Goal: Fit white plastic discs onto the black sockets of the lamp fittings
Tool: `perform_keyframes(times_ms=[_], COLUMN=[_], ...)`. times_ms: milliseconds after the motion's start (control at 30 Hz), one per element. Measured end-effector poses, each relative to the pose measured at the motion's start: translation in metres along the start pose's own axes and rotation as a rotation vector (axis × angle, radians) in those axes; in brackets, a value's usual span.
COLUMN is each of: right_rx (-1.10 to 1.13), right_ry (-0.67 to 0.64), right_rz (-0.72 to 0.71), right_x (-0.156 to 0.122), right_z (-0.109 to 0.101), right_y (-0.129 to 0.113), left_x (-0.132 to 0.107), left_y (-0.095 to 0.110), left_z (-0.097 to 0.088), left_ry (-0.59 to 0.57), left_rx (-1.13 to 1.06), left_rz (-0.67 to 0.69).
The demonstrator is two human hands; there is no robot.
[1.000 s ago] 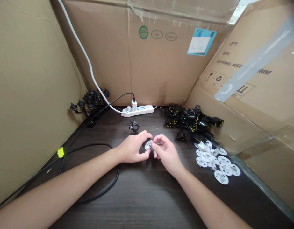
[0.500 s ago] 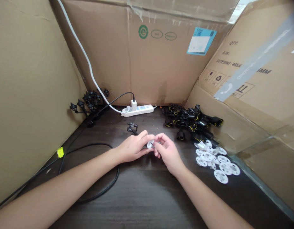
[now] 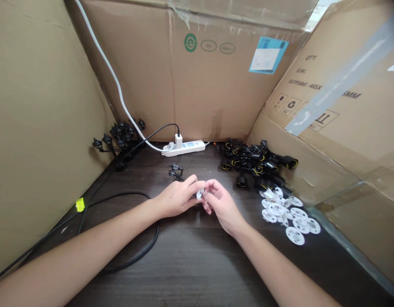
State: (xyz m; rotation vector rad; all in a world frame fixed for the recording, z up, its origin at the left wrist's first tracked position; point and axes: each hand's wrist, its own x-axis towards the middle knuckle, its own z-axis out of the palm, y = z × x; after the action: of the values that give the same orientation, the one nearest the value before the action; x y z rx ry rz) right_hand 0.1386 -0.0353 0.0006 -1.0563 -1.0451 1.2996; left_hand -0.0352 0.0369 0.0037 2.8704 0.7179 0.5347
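Observation:
My left hand (image 3: 177,198) is closed around a small black lamp with lantern-shaped heads (image 3: 176,170). Its heads stick out beyond the fingers, and the rest is hidden in my grip. A round white disc (image 3: 200,193) is between my two hands, tilted, at the lamp's covered end. The thumb and fingers of my right hand (image 3: 221,204) pinch the disc's right edge. A speck of yellow shows below the left fingers. I cannot tell whether the disc is seated in the lamp.
To the right lie a pile of white discs (image 3: 295,236) and a heap of black lamps with yellow wires (image 3: 241,181). More black lamps (image 3: 107,140) stand at the left. A white power strip (image 3: 188,148) sits at the back. A black cable (image 3: 156,234) loops by my left forearm. Cardboard walls (image 3: 209,98) surround the table.
The disc has tilted more and sits slightly lower and to the left. My right fingers have shifted a little left with it. The rest moves only slightly, with the camera.

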Motion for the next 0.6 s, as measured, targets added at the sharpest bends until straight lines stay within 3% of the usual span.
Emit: perform_keyframes(times_ms=[167, 367, 600], right_rx=[-0.061, -0.228, -0.370], right_ry=[0.013, 0.032, 0.108], right_rz=[-0.017, -0.173, -0.224], right_x=[-0.0001, -0.0037, -0.0053], right_z=[-0.0016, 0.0011, 0.0025], right_y=[-0.0028, -0.0011, 0.0010], left_x=[0.0007, -0.0002, -0.0009], left_y=[0.0015, 0.0002, -0.0008], left_z=[-0.0019, -0.0015, 0.0026], left_ry=[0.000, 0.023, 0.049], left_rx=[-0.010, -0.029, -0.038], left_rz=[0.008, -0.004, -0.002])
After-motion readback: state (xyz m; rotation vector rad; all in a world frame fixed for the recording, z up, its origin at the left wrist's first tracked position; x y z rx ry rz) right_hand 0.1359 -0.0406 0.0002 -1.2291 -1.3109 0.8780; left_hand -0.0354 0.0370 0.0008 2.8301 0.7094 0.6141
